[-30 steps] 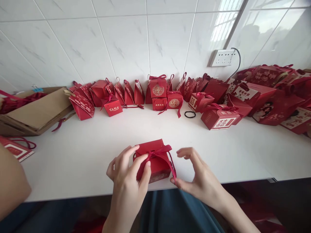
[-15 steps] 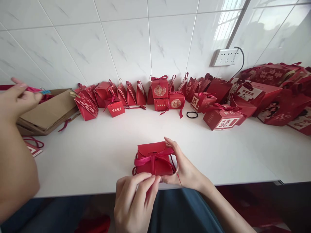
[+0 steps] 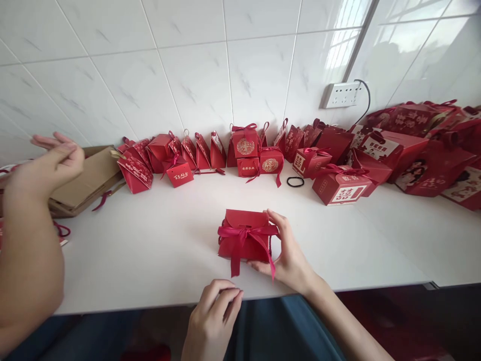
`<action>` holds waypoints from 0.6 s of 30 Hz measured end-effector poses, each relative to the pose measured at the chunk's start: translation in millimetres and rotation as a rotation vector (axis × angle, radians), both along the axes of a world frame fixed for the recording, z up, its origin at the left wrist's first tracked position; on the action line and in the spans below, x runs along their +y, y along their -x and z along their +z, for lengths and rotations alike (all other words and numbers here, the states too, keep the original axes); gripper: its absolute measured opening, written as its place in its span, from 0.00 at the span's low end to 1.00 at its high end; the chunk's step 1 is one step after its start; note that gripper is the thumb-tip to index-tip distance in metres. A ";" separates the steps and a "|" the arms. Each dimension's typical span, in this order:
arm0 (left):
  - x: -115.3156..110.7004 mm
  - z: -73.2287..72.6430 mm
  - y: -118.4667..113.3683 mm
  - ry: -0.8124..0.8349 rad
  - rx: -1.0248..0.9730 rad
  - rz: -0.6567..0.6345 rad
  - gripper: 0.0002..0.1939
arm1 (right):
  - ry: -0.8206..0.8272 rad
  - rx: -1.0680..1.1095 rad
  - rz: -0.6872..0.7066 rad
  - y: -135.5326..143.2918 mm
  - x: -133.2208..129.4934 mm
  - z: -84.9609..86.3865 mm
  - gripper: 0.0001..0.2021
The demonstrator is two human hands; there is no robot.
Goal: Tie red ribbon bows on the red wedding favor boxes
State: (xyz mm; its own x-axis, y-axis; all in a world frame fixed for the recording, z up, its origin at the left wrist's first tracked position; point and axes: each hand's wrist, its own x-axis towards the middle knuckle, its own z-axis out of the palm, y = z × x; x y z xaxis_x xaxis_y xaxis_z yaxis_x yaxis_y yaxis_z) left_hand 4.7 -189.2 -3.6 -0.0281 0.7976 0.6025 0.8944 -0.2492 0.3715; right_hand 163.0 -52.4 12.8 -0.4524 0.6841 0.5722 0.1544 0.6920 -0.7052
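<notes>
A red gift box [image 3: 244, 219] with a curved flap is on the white table before me. A glossy dark-pink ribbon [image 3: 236, 258] is tied round its front in a knot, and both tails hang down. My right hand [image 3: 287, 250] grips the box's right side, fingers at the back corner and thumb by the lower front edge. Just below the box, by the table's front edge, my left hand [image 3: 220, 311] has its fingers curled together and appears to hold nothing; it is apart from the ribbon.
Red gift boxes line the tiled wall, including a stacked pair [image 3: 247, 145] and a larger pile [image 3: 424, 155] at right. A black elastic loop [image 3: 295, 181] lies before them. At left, another person's hand [image 3: 48, 160] reaches past brown paper bags [image 3: 86, 180]. A power socket [image 3: 341, 95] is on the wall.
My left hand has let go of the ribbon and dropped back from the box. The box has shifted slightly right and away from me. The other person's hand has moved right and down.
</notes>
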 end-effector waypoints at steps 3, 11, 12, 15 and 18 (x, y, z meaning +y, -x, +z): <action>3.7 3.3 13.0 0.106 -0.109 0.020 0.08 | -0.065 0.031 -0.039 -6.9 7.5 5.3 0.44; 39.9 68.4 3.3 0.007 -0.789 0.265 0.15 | -0.188 0.113 0.019 -13.6 9.2 23.3 0.44; 45.3 74.2 -0.7 0.020 -0.800 0.238 0.17 | -0.197 0.115 0.027 -13.7 7.8 24.9 0.44; 56.4 84.1 -10.0 0.073 -0.735 0.169 0.16 | -0.216 0.106 0.036 -16.3 4.4 27.7 0.44; 58.0 87.2 -18.0 0.000 -0.640 0.142 0.12 | -0.237 0.099 0.022 -22.0 3.2 28.1 0.44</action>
